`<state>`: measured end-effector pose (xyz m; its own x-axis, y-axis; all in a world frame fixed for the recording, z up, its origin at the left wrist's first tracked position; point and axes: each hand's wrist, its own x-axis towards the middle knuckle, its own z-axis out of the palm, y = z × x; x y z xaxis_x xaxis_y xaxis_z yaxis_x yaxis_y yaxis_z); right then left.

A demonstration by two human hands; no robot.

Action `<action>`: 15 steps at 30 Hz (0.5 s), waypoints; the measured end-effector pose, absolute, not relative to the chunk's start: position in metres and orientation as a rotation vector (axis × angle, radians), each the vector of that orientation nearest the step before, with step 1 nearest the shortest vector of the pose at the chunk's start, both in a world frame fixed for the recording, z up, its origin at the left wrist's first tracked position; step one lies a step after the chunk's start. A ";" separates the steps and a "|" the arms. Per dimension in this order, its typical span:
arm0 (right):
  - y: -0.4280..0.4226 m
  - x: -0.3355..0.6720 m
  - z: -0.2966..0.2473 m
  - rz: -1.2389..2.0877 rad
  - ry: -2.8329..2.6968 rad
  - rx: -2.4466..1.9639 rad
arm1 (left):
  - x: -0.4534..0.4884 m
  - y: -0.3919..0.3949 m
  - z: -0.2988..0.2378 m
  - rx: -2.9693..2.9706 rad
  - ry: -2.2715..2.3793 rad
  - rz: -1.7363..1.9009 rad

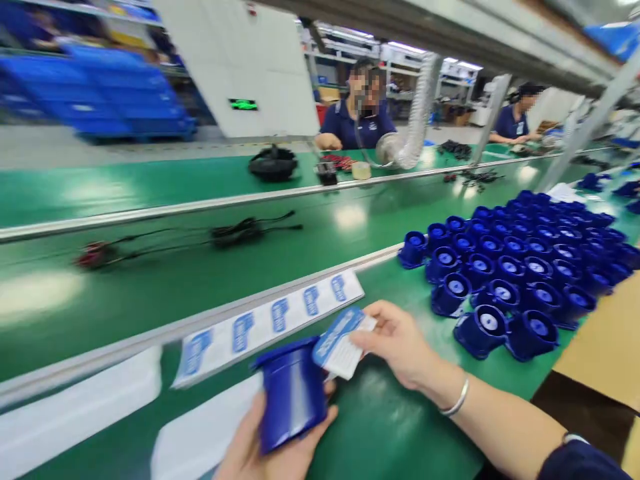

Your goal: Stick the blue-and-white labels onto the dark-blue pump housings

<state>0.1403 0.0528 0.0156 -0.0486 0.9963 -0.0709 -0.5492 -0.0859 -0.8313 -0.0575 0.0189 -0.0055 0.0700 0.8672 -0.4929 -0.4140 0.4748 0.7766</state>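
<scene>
My left hand (280, 453) is wrapped round a glossy dark blue plastic housing (295, 393), tilted with its flared rim to the upper left. Between the thumb and fingers of my right hand (387, 337) is a blue and white sticker label (340, 343). The label sits right by the housing's upper right side; whether its edge touches the plastic I cannot tell. Behind both hands lies a strip of label backing (295, 317) bearing several blue stickers. White blank strips (200, 427) lie to the left of my left hand.
Many blue housings (500, 293) stand crowded on the right of the green bench. A metal rail (200, 327) separates it from a belt carrying a black cable (240, 232). Two co-workers (367, 120) sit beyond. A cardboard box (605, 340) is at the lower right.
</scene>
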 end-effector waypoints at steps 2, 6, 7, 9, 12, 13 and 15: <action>0.049 0.143 0.017 1.515 -0.760 -0.814 | -0.050 0.015 0.002 0.314 1.036 1.047; 0.042 0.146 0.018 1.552 -0.788 -0.855 | -0.042 0.013 0.004 0.278 0.939 1.150; 0.040 0.146 0.019 1.557 -0.804 -0.867 | -0.042 0.012 0.004 0.295 0.933 1.172; 0.036 0.147 0.021 1.575 -0.837 -0.869 | -0.041 0.010 0.003 0.340 0.939 1.201; 0.032 0.148 0.023 1.604 -0.866 -0.841 | -0.039 0.008 0.004 0.406 0.957 1.223; 0.031 0.149 0.023 1.610 -0.889 -0.844 | -0.038 0.008 0.005 0.424 0.961 1.232; 0.029 0.151 0.023 1.620 -0.940 -0.866 | -0.036 0.007 0.006 0.461 0.961 1.236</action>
